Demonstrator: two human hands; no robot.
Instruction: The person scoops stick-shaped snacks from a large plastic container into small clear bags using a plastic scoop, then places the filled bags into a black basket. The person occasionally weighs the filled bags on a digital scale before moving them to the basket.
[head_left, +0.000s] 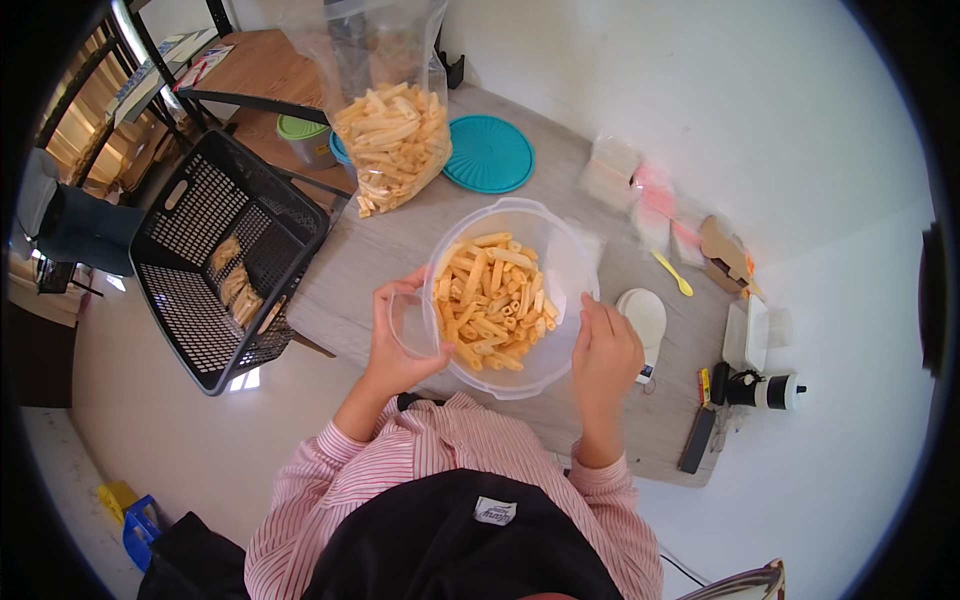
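Note:
A translucent plastic tub (566, 360), part filled with tube-shaped pasta-like snacks (495, 300), is in front of me, tilted so its inside shows. My left hand (394, 352) curls around a small clear plastic cup (414, 322) at the tub's left rim, the thumb reaching that rim. On the opposite side, my right hand (606, 341) pinches the rim. Beyond the tub stands a large clear bag (397, 142) of the same snacks, beside a round teal lid (489, 154).
A black plastic crate (225, 225) with small filled packets stands left of the table (337, 277). At right are a white scale (642, 319), a yellow spoon (673, 273), plastic packs (652, 199) and a bottle (772, 391). Shelving (262, 71) is at back left.

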